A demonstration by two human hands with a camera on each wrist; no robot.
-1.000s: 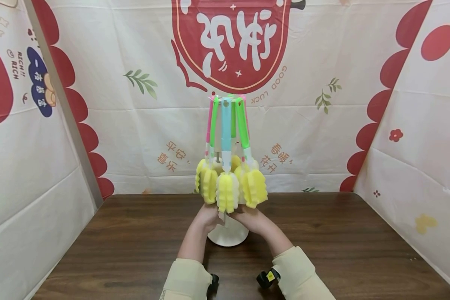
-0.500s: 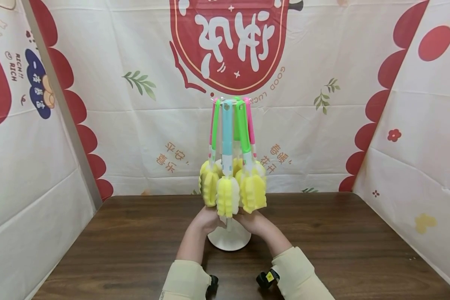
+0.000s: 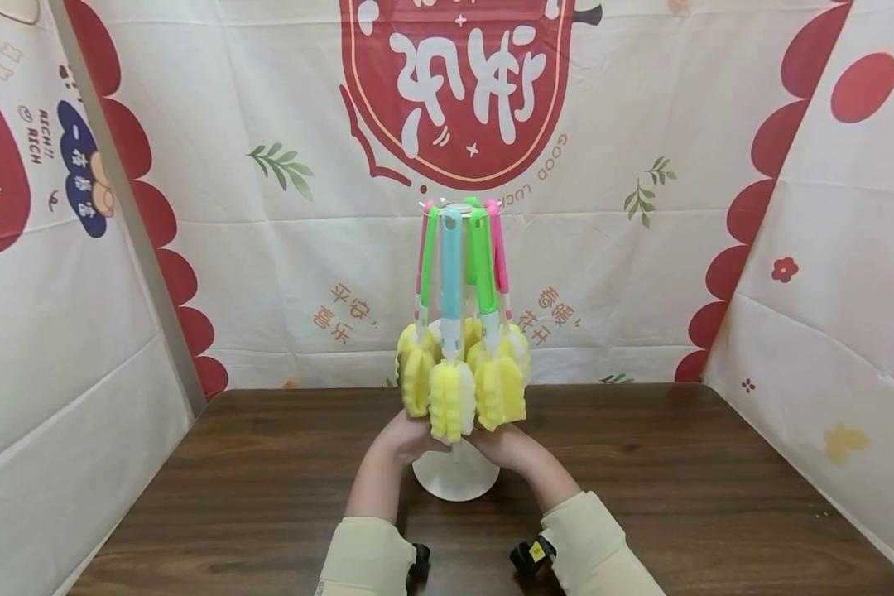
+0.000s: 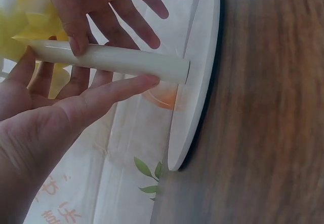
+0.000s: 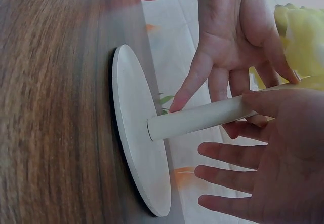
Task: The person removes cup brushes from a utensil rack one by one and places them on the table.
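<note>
1. I see a white stand with a round disc base (image 3: 456, 480) and a pale cylindrical post (image 4: 109, 60) on the dark brown wooden table (image 3: 678, 488). It sits midway between the left and right edges and somewhat nearer the far edge than the near one.
2. Sponge brushes with yellow foam heads (image 3: 454, 399) and pink, green and blue plastic handles (image 3: 451, 265) hang from the top ring. Heads point down, so each clears the base and hangs free.
3. The left hand (image 3: 406, 437) meets the post from its side. In the left wrist view the thumb lies straight along the post, the fingers extended behind it; nothing curls round it.
4. The right hand (image 3: 505, 443) mirrors this. In the right wrist view the thumb rests on the post and the fingers (image 5: 230, 178) are spread and straight. I judge the pair steady the top-heavy load between flat hands.
5. The post's long axis is vertical, square to the table, top end pointing up. The base lies flat on the wood.
</note>
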